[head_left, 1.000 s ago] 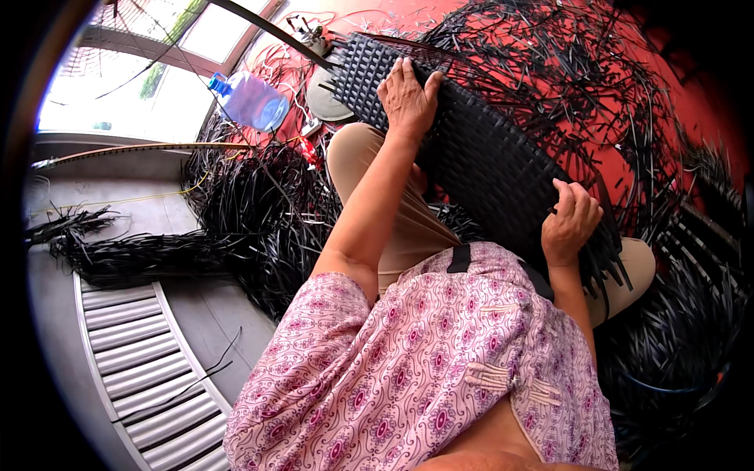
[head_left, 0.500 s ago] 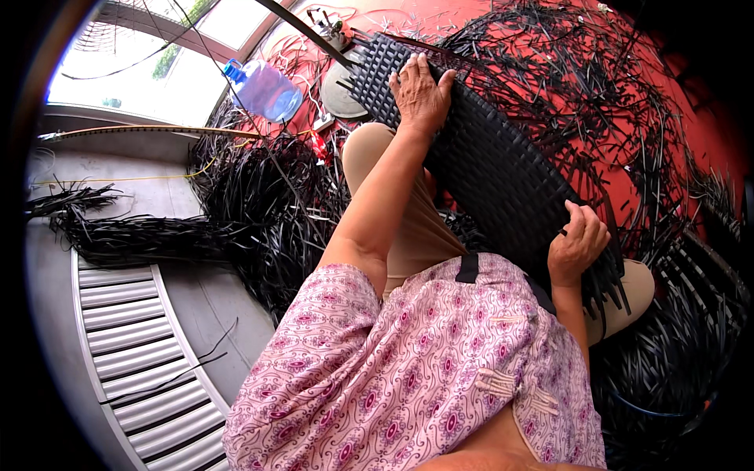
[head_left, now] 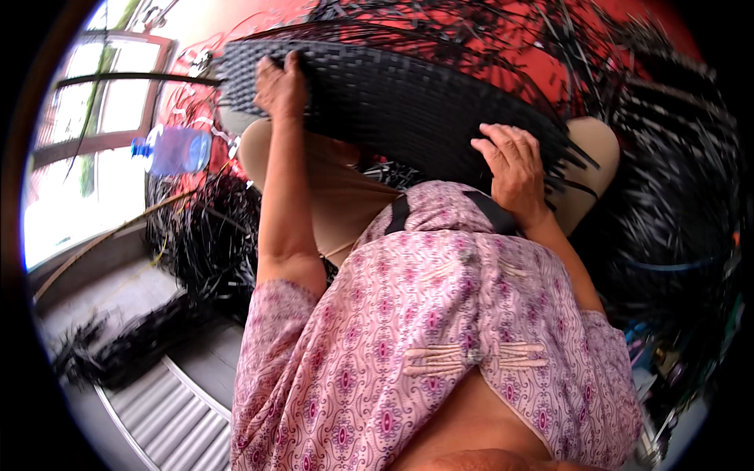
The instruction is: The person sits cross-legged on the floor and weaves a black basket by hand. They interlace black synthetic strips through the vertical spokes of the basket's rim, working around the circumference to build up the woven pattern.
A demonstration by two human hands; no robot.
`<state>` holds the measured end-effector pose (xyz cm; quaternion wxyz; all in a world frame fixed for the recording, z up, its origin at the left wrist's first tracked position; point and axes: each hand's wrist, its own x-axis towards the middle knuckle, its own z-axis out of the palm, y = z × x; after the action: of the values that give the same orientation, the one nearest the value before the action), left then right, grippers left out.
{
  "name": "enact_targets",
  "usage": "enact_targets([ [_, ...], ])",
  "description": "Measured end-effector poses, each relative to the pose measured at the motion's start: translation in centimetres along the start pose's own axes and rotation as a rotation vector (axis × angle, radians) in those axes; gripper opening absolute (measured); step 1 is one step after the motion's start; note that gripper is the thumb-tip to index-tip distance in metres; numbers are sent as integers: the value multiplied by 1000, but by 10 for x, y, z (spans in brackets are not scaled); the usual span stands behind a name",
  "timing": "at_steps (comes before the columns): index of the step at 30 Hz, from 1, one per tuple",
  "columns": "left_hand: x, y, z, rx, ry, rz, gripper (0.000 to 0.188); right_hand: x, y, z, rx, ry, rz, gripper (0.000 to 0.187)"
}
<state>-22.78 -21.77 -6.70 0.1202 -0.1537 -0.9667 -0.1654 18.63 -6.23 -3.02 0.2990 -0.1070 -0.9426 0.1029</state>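
While lying across the person's knees, the dark woven mat of flat black plastic strips (head_left: 393, 94) spans from hand to hand. Left hand (head_left: 281, 85) curls over the mat's far left edge, fingers closed on it. Right hand (head_left: 514, 169) rests near the mat's frayed right end, fingers bent, pressing down. Clear blue plastic bottle (head_left: 177, 151) lies left, beside loose black strips (head_left: 208, 235).

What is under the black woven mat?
The woven mat rests over the person's tan-clad knees, both hands on it. Red floor shows beyond; directly beneath is hidden.
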Motion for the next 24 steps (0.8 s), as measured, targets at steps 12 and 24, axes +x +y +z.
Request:
enact_targets([
  [12,-197,151,-51,-480,-35,950,70,-56,46,-47,-317,62,430,45],
  [24,-221,154,-36,-379,-240,1164,67,-69,45,-72,-201,106,567,39],
])
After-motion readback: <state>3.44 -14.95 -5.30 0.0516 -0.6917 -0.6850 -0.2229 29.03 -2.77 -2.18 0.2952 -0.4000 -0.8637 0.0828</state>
